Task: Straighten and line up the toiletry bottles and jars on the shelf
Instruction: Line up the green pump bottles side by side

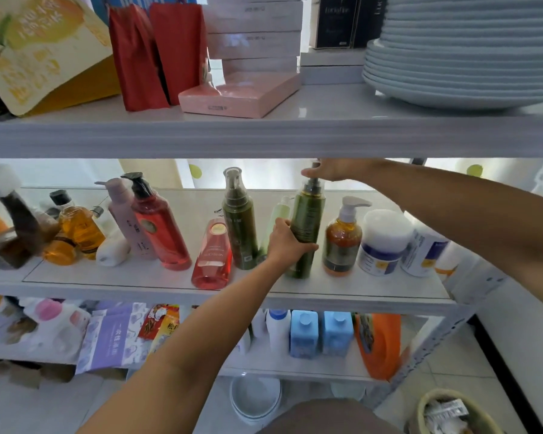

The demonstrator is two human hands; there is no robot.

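A dark green pump bottle [306,227] is held on the middle shelf [326,288], right of centre, with its long axis nearly vertical and its top tipped slightly to the right; the pump head points up toward the underside of the shelf above. Its base appears to rest on or just above the shelf surface; which cannot be told.

The left hand [287,242] is wrapped around the lower body of the bottle from the left, fingers curled round the front and thumb up against the side, the forearm reaching in from the near left. The right hand [333,172] is set on the pump head from above and from the right, fingers closed over the top, the forearm stretched in from the far right edge of the view. Both hands are thus clamped on the same bottle, one low, one high.

Just to the left, partly hidden behind the left hand, a pale green bottle [278,214] is seen, and further left a second dark green bottle with a clear cap [239,220] stands upright. A red bottle [213,255] leans near it. To the right an amber pump bottle [344,239] and a white jar [384,242] stand upright.
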